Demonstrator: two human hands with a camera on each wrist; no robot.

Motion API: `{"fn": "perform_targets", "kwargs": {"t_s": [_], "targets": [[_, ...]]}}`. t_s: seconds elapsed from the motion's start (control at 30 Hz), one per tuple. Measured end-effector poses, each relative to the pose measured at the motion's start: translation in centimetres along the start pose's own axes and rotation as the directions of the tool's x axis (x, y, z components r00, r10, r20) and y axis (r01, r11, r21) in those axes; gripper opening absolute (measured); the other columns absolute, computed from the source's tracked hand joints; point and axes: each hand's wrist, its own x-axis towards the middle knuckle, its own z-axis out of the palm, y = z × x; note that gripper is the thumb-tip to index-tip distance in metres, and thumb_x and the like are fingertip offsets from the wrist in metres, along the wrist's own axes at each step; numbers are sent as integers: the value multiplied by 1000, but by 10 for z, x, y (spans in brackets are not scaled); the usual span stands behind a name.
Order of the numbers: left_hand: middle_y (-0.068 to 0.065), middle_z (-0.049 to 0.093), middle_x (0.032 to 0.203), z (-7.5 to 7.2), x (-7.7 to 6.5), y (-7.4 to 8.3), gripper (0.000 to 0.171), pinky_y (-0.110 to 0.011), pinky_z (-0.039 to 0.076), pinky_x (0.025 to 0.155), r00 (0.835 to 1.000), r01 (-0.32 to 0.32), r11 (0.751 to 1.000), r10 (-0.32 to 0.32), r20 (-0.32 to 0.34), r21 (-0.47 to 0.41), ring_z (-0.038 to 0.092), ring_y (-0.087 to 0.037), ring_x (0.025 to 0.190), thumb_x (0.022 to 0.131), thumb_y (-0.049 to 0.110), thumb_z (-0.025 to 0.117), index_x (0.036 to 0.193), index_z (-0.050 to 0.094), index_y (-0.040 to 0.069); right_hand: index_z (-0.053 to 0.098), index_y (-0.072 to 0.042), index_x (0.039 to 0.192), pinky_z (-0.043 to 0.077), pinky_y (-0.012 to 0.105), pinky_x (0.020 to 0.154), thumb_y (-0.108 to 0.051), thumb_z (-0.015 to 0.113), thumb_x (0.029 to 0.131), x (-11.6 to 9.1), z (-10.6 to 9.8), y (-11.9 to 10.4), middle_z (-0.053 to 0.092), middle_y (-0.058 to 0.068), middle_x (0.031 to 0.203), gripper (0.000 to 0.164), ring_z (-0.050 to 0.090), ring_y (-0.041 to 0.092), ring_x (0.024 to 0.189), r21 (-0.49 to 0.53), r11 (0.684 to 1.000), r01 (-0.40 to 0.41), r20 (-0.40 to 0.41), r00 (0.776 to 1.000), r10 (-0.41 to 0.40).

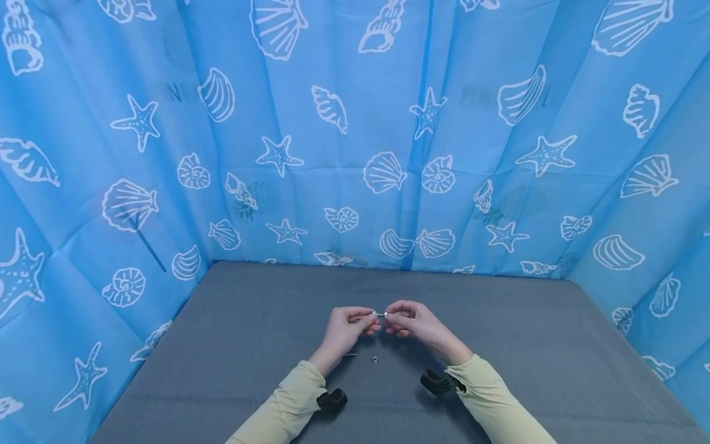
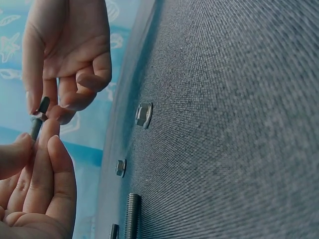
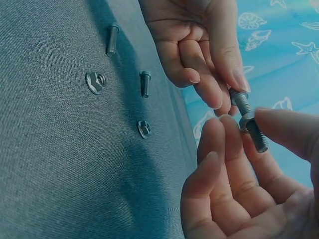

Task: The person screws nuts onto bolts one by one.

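Over the grey table, my two hands meet at one metal bolt (image 3: 242,103). My left hand (image 1: 342,331) pinches the bolt by its head end between thumb and fingers. On its threaded shaft sits a nut (image 3: 245,122), partway along, with the thread's tip sticking out past it. My right hand (image 1: 420,324) pinches this nut between thumb and fingertips. In the left wrist view the nut (image 2: 39,116) is partly covered by fingers.
Two loose flange nuts (image 3: 95,82) (image 3: 144,129) lie on the grey cloth-covered table (image 1: 266,296) below the hands. Two more bolts (image 3: 112,41) (image 3: 145,83) lie beside them. A blue shell-patterned curtain (image 1: 344,185) stands behind the table and along its sides.
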Motion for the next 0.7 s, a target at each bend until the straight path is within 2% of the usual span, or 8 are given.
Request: {"fn": "perform_targets", "kwargs": {"t_s": [0.17,0.27,0.37,0.47,0.7], "targets": [[-10,72,85,1,1,-1,31,-40,57,73,1000,1,1000,-1,0,-2,71,-19,79,90,13,68,111,65,-9,61,2,109,54,34,75,-33,57,97,2,0,2,67,17,99,37,66,20,86,-3,999,-49,-26,998,49],[-11,72,85,1,1,-2,31,-41,57,73,1000,6,1000,-6,-1,-5,71,-19,79,90,13,68,111,65,-9,58,4,114,54,36,76,-33,57,97,2,0,2,67,13,100,40,66,22,88,10,999,-46,-35,998,46],[-11,72,85,0,1,-2,31,-39,58,73,1000,9,1000,-9,-2,-2,71,-20,79,90,14,68,111,66,-9,55,6,117,54,39,77,-26,60,96,1,0,1,67,16,101,39,66,27,92,17,1000,-11,-21,1000,11],[-10,72,86,0,1,-2,32,-38,58,73,1000,9,1000,-9,-1,-5,71,-19,80,90,15,69,111,66,-8,56,6,114,54,38,77,-23,61,95,1,0,0,67,18,100,34,66,27,91,11,1000,8,-6,1000,-8],[-17,71,89,0,0,-2,28,-39,58,73,1000,-6,999,6,6,-42,71,-25,81,90,8,67,111,64,-12,59,5,112,54,33,74,-28,56,98,2,2,1,66,19,100,36,66,22,86,7,999,-35,-10,999,35]]}}
